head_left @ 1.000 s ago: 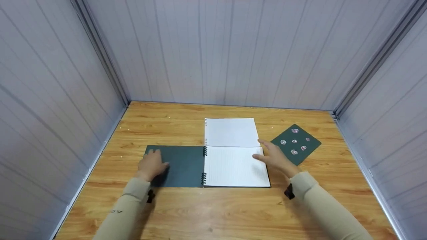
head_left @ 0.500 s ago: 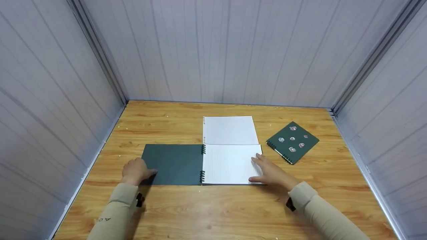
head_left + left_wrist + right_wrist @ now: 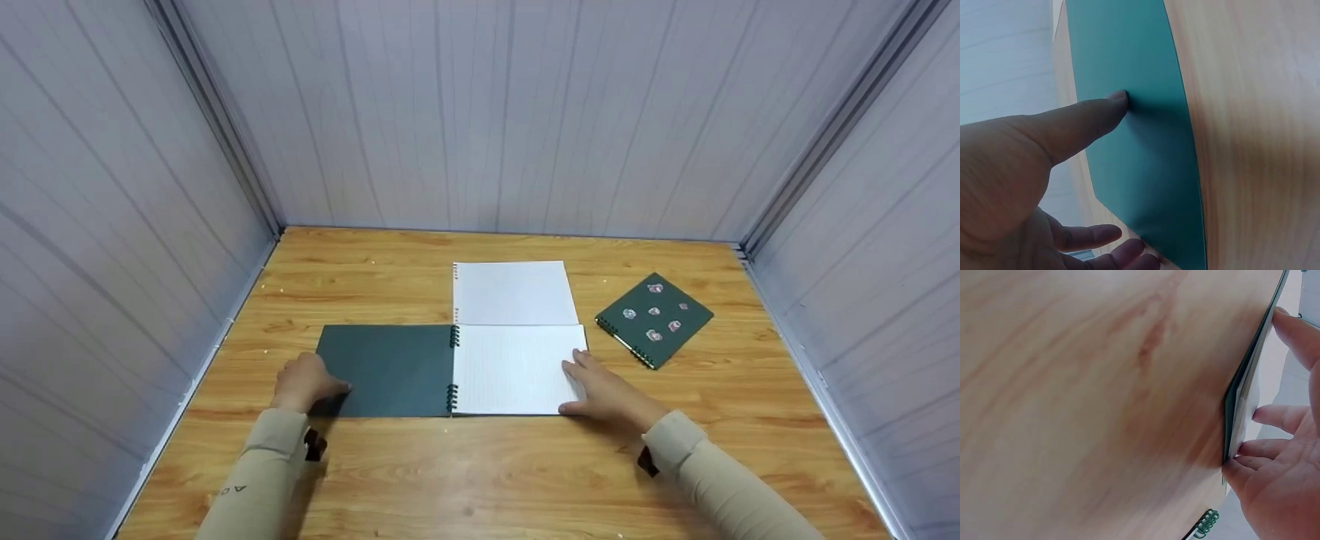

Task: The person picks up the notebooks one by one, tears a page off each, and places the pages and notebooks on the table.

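A spiral notebook (image 3: 517, 371) lies open on the table, its lined white page on the right and its dark green cover (image 3: 390, 371) folded out to the left. My left hand (image 3: 304, 382) is at the cover's left edge, with the thumb touching the top of the cover and the other fingertips by the edge in the left wrist view. At the page's lower right corner is my right hand (image 3: 607, 391); its thumb and spread fingertips touch the notebook's edges. Behind the page lies a white sheet (image 3: 514, 292) with holes along its left side.
A second green spiral notebook (image 3: 655, 319), dotted with several stickers, lies closed and turned at an angle on the right. The wooden table (image 3: 465, 480) is bounded by pale panel walls (image 3: 495, 112) at the back and sides.
My left hand has moved from on top of the cover to its left edge. My right hand has come down from the page's upper right to its lower right corner.
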Tool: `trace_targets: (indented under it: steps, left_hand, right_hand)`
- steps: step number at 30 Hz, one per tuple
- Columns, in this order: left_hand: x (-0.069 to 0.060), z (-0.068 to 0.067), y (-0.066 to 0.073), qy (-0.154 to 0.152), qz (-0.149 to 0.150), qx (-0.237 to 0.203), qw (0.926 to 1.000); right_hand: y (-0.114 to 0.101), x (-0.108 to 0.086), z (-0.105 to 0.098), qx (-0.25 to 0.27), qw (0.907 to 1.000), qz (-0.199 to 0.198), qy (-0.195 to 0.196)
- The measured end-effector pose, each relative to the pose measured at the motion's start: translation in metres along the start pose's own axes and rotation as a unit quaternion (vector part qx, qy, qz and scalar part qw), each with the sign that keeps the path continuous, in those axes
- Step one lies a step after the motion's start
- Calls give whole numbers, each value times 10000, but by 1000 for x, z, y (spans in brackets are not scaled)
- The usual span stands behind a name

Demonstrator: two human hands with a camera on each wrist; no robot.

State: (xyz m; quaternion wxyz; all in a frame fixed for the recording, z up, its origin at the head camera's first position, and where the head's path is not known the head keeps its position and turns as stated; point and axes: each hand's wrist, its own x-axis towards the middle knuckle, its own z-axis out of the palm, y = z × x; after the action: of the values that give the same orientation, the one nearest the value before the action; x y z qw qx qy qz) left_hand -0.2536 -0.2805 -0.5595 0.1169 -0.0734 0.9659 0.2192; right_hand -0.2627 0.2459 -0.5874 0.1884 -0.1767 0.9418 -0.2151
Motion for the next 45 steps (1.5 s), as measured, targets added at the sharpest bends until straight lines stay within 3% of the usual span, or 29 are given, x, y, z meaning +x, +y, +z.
trace_targets:
  steps: [11,18,21,24,28,34,39,45]
  left_hand:
    - [4,-4,-5,-220,-293,-262,9990]
    - [2,-3,-13,-28,-295,-308,9991]
    - [0,-6,-15,-78,-265,-670,9974]
    - [-3,-12,-19,-310,-125,-1289,9911]
    - [-8,-20,-23,-631,110,-2078,9761]
    - [-17,-30,-23,-930,470,-2927,9505]
    - [-24,-40,-17,-823,954,-3546,9265]
    - [-30,-47,3,-231,1427,-4623,8749]
  right_hand:
    - [2,2,6,-75,9995,-301,104]
    - [3,2,7,29,9996,-264,79]
    - [3,2,7,-5,9997,-245,75]
    - [3,2,7,-8,9997,-248,79]
    - [4,2,7,-24,9997,-219,78]
    - [4,0,6,-4,9999,-105,84]
    - [5,-1,6,-76,9996,-258,128]
    - [7,1,7,-163,9992,-344,153]
